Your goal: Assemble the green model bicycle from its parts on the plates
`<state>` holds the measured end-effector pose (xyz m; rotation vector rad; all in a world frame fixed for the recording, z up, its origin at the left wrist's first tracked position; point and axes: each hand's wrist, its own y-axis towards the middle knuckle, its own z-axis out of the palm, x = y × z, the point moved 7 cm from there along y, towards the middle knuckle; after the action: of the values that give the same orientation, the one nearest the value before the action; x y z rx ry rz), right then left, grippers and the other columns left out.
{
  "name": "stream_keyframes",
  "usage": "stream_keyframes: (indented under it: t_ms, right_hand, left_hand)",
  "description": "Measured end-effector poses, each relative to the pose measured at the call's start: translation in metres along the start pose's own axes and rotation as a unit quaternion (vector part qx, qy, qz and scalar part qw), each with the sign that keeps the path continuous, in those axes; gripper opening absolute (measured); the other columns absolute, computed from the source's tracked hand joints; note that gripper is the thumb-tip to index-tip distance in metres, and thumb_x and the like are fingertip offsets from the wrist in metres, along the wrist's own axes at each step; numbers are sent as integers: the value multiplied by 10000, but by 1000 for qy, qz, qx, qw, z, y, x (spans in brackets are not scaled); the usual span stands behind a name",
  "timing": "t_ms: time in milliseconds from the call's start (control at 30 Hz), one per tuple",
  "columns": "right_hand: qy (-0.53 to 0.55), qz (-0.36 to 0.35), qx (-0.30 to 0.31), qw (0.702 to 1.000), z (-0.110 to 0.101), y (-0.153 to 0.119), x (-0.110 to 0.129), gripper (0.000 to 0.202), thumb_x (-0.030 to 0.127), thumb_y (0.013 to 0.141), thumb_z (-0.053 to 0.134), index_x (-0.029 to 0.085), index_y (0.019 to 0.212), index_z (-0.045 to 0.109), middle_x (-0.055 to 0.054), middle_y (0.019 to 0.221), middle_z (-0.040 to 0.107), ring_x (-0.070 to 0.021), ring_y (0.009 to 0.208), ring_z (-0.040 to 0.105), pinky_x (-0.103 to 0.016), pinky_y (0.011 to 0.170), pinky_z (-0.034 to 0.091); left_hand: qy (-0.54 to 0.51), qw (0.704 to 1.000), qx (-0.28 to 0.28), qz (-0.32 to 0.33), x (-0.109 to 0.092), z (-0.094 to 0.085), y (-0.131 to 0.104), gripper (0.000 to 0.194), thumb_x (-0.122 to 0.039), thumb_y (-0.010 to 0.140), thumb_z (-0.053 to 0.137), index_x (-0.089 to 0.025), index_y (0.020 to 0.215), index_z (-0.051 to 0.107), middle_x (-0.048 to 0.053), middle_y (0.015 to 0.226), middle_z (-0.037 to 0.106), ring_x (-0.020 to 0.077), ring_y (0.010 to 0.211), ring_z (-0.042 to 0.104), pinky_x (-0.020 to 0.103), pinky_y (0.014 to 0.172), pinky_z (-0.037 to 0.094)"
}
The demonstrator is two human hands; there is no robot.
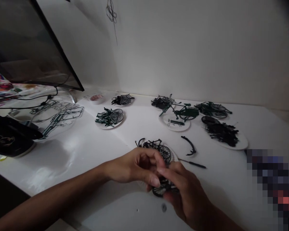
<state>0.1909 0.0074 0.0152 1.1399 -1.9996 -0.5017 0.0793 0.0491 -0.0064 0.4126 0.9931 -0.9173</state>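
Observation:
My left hand [137, 168] comes in from the left with thumb and fingers closed in a pinch. My right hand [188, 186] meets it from the lower right, its fingers also closed. Between them is a dark model bicycle [159, 191], mostly hidden by my fingers; part of a wheel shows below. Just behind my hands, a paper plate [175, 157] carries more dark bicycle parts, among them a spoked wheel [164, 153]. A thin tool with a black handle [197, 165] lies to the right. Beyond it is a curved black part [189, 146].
A green model bicycle [186, 112] stands on a plate at the back, among several plates of parts. Green part frames [60, 117] lie at left, near a black mug [9, 134] and a monitor [26, 41]. A tape roll [96, 98] sits by the wall.

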Motion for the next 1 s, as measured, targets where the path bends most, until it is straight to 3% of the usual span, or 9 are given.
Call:
stream_keyframes:
  t_ms: [133,267,400,467,567,733,833,1000]
  right_hand:
    - [-49,-24,-8,998,4,7,3,465,508,995,503,225,1356,432,-55,935,645,-198,776,666,-321,622,588]
    - [-129,-40,-32,990,6,8,9,544,668,889,569,212,1185,561,-48,847,618,-207,716,642,-320,543,563]
    - [-197,-54,-30,978,7,5,12,291,347,834,711,218,1083,635,-53,873,611,-200,736,606,-328,595,547]
    - [-202,-60,-35,977,0,4,10,278,306,824,690,227,1081,622,-46,869,605,-200,739,596,-336,617,540]
    - [-195,-100,-56,974,-17,5,7,355,363,838,628,224,1155,549,-62,927,608,-216,779,603,-374,671,545]
    - [-217,-128,-80,964,-41,7,-4,453,122,836,543,234,1274,500,-93,1046,601,-239,902,608,-415,765,542]
    - [-250,-122,-107,954,-50,6,-8,475,14,836,507,256,1245,513,-95,1078,567,-237,949,601,-416,787,532]
    - [-295,-134,-130,937,-58,5,-10,415,0,841,560,258,1162,512,-82,1094,554,-250,1015,600,-435,838,515]
  left_hand:
    - [6,1000,28,5,5,5,1,403,-194,732,867,-164,926,514,-30,743,635,62,584,600,150,523,480]
    - [45,998,22,37,-3,5,-2,345,-156,737,848,-142,910,550,-14,798,621,62,652,597,168,591,504]
    - [63,996,41,42,-7,7,-4,329,-217,755,843,-143,925,570,9,821,623,83,662,586,194,591,477]
    - [56,996,37,58,-11,3,-4,332,-323,784,820,-134,940,596,26,793,609,100,637,566,215,571,438]
    - [33,994,-2,103,-25,-13,-6,417,-534,803,736,-151,814,571,-11,679,487,92,575,463,230,554,370]
    - [-5,993,-31,112,-49,-49,-19,739,-879,808,341,-193,538,298,-68,489,186,66,410,176,248,454,268]
    - [-30,989,-68,128,-58,-75,-27,786,-963,741,192,-213,511,245,-85,466,91,63,391,73,250,401,200]
    - [-105,981,-97,128,-55,-104,-30,786,-982,716,191,-219,527,221,-97,482,59,59,414,3,247,384,139]
